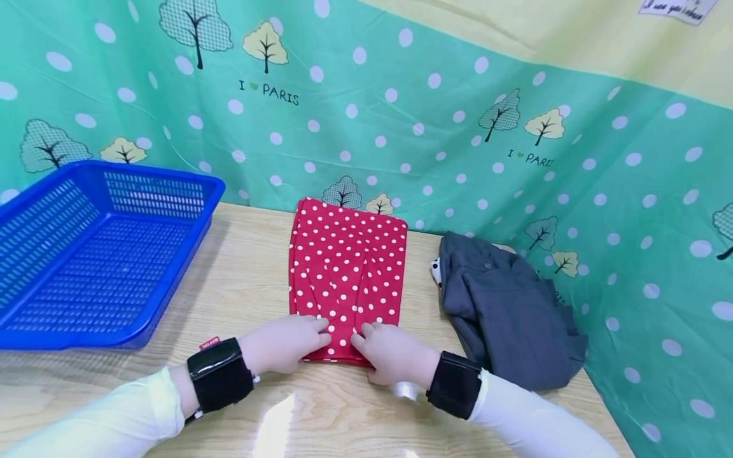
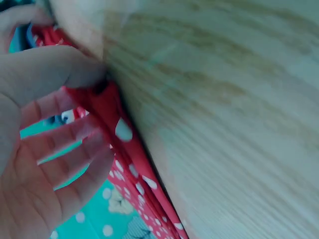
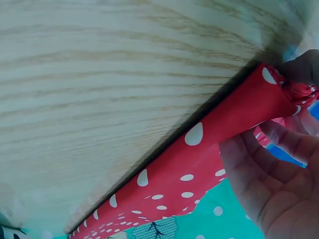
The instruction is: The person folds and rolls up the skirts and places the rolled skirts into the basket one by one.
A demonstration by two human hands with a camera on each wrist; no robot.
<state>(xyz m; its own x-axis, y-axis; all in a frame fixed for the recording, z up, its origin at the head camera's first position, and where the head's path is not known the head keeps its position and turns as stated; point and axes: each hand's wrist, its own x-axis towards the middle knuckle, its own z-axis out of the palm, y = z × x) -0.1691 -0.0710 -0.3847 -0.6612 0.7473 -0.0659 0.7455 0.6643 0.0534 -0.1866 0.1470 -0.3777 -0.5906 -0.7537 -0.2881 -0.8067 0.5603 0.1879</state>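
The wooden table (image 1: 246,280) is carrying everything here, with a blue basket (image 1: 86,254) sitting well off to the left of the left hand (image 1: 283,343) and a crumpled grey garment (image 1: 504,305) lying just beyond the right hand (image 1: 392,353), to its right. Between and ahead of both hands, the folded red polka-dot cloth (image 1: 346,273) is lying flat, stretching away from the person. Each grip is pinching the cloth's near edge — the left wrist view is showing the thumb (image 2: 55,69) pressing down on the hem with the fingers curled beneath it, and the right wrist view is showing the right-hand fingers (image 3: 286,142) tucking under the folded edge. Since the two hands are sitting close together at the middle of that edge, the outer corners are getting no support — a lift from here would likely be letting them sag and the layers slide apart, undoing the fold.
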